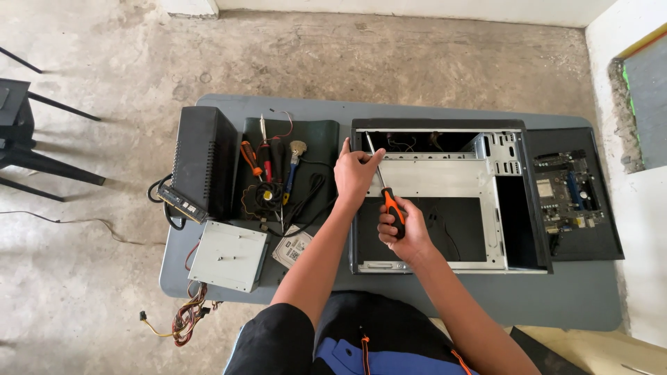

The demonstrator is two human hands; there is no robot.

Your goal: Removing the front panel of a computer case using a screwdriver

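An open computer case (445,180) lies on its side on a grey table (570,298). My right hand (403,232) grips an orange-and-black screwdriver (393,210), whose shaft slants up and left toward the case's upper left corner. My left hand (354,170) rests at that corner, its fingertips pinching the shaft near the tip. The inside of the case is mostly bare metal, with a few loose wires at the far edge.
A motherboard (568,191) lies on a black panel right of the case. Left of the case, a dark mat (326,135) holds several hand tools and cables. A black box (205,160), a grey drive (229,255) and a wire bundle (186,321) sit further left. A black stand (21,139) is on the floor.
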